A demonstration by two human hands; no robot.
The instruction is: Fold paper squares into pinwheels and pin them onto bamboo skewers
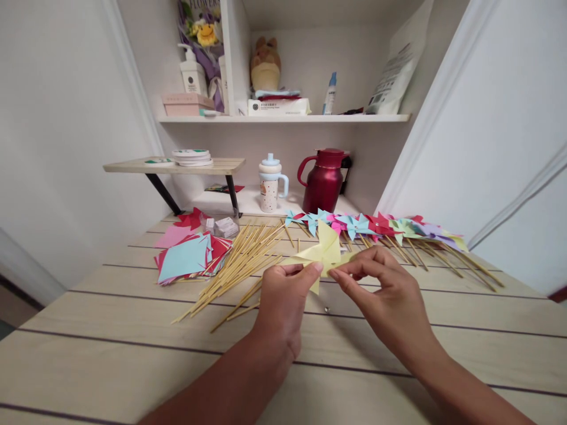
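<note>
A yellow paper pinwheel is held above the wooden table between both my hands. My left hand pinches its lower edge with thumb and fingers closed. My right hand pinches it from the right side, fingers curled. A heap of thin wooden sticks lies just left of my left hand. A stack of coloured paper squares sits further left. A row of finished pinwheels on sticks lies behind my right hand.
At the table's back stand a red jug and a white cup with a blue lid. A small raised wooden shelf carries white discs. Small boxes lie near the paper. Wall shelves above hold bottles and boxes.
</note>
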